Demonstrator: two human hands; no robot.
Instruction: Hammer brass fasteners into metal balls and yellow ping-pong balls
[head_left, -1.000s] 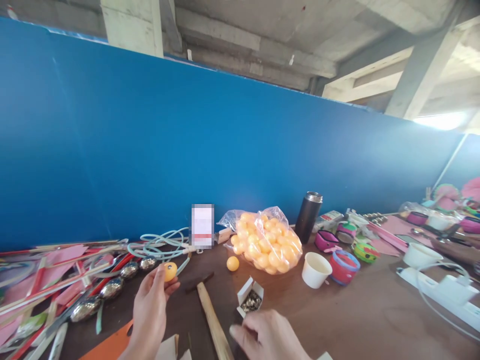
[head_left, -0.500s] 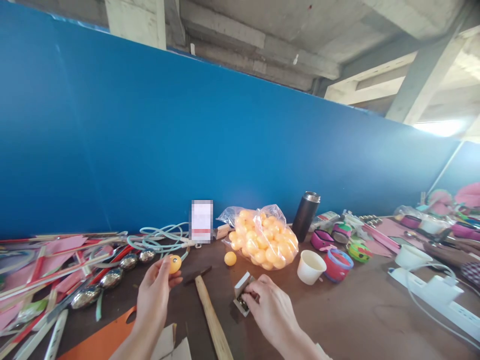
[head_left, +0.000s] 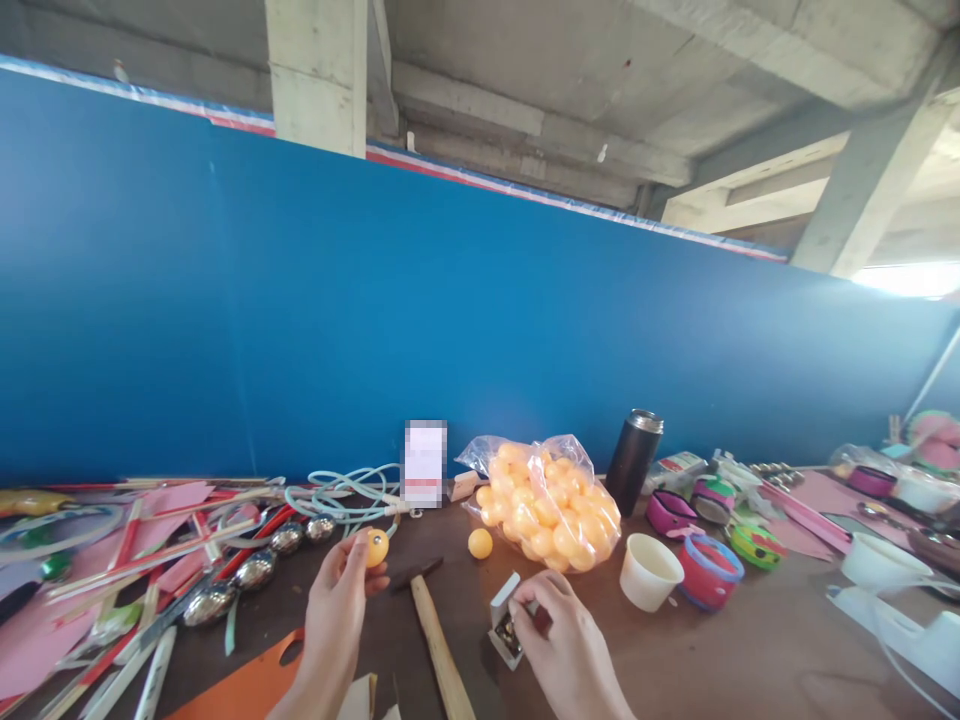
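Observation:
My left hand pinches an orange ping-pong ball that has a small shiny metal dot on its side. My right hand is at a small open box with tiny brassy metal pieces inside. Its thumb and fingers are pinched together at the box's edge; what lies between the tips is hidden. Between my hands lies a hammer with a wooden handle. Behind it a loose ping-pong ball rests beside a clear plastic bag full of the same balls.
A black flask, a white paper cup and a red-and-blue cup stand on the right. Leftward lie sticks, pink paper, shiny metal bulbs, a pale cable and an orange sheet. A blue partition rises behind.
My view has shifted, so the table's things appear lower and farther right. My right fingers have lifted slightly from inside the box to its edge. The left hand still holds the ball.

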